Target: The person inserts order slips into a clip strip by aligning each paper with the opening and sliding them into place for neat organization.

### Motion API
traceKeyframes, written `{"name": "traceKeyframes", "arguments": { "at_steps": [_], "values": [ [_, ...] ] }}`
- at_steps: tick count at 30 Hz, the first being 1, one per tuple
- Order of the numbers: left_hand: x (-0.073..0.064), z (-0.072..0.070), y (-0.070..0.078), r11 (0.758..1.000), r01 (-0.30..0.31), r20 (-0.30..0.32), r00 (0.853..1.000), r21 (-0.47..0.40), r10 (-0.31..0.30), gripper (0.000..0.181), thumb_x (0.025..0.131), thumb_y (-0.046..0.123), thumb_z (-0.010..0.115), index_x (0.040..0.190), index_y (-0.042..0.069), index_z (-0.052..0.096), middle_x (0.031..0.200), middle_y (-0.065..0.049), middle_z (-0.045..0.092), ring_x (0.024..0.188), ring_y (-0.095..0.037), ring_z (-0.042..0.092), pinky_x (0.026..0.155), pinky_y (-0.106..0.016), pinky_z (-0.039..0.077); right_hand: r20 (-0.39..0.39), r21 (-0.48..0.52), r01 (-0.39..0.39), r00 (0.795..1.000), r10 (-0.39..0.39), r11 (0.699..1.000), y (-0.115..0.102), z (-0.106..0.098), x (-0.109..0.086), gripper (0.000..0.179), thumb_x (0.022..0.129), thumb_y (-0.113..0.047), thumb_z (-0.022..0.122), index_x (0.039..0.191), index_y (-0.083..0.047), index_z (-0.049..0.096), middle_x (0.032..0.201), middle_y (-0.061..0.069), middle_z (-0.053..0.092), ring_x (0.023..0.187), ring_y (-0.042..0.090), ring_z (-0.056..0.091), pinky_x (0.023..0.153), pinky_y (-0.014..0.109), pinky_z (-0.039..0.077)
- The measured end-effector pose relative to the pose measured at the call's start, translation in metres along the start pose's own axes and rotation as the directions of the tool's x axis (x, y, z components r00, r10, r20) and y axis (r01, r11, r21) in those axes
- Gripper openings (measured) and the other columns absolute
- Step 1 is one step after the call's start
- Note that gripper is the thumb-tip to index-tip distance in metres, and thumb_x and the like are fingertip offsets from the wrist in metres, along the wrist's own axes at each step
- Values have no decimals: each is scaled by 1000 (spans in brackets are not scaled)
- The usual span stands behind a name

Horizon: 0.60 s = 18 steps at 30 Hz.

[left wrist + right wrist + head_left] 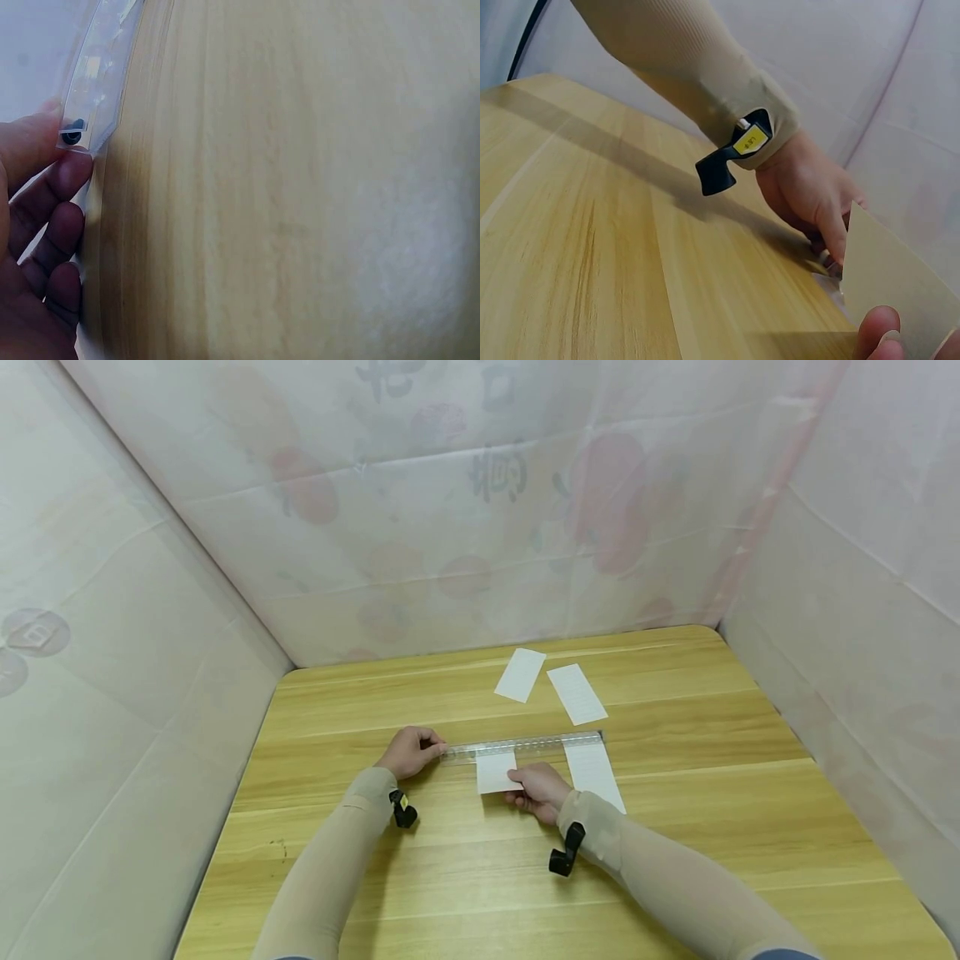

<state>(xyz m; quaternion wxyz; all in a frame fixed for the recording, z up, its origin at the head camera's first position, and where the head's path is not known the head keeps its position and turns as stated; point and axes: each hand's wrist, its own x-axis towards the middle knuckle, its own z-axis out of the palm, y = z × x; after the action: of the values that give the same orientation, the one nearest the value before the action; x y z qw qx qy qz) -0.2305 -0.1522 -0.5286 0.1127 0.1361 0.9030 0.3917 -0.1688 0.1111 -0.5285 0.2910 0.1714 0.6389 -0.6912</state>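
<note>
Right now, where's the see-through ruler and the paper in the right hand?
See-through ruler (540, 744), head view: middle of its clear strip.
Held paper (495, 773), head view: middle of its white face.

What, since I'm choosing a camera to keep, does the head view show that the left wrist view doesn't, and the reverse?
Only the head view shows the right hand holding a paper slip, the back left slip, the back right slip, and an end slip at the right end of the ruler.

Only the left wrist view shows the left hand's curled fingertips up close, and a small dark spot at the ruler's end, too blurred to identify.

Both show the left hand holding the ruler's end, and the wooden table.
</note>
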Motion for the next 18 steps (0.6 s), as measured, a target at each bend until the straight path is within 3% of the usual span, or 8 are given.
{"name": "traceKeyframes", "arguments": {
  "at_steps": [9, 18],
  "values": [
    [-2, 0, 2, 1000, 15, 6, 1000, -3, -15, 12, 92, 25, 66, 86, 18, 73, 83, 6, 64, 76, -13, 56, 73, -32, 47, -7, 17, 3, 1000, -3, 1000, 0, -3, -2, 39, 98, -10, 52, 128, 13, 42, 68, 10, 61, 55, 11, 53, 52, 19, 43],
    [-3, -1, 4, 1000, 10, 6, 1000, -15, -10, 12, 92, 23, 66, 88, 16, 74, 83, 5, 64, 77, -13, 56, 73, -32, 48, -2, 28, -10, 1000, 10, 1000, 0, -7, -2, 41, 97, -9, 52, 129, 13, 40, 73, 12, 61, 57, 13, 55, 51, 19, 44]
  ]
}}
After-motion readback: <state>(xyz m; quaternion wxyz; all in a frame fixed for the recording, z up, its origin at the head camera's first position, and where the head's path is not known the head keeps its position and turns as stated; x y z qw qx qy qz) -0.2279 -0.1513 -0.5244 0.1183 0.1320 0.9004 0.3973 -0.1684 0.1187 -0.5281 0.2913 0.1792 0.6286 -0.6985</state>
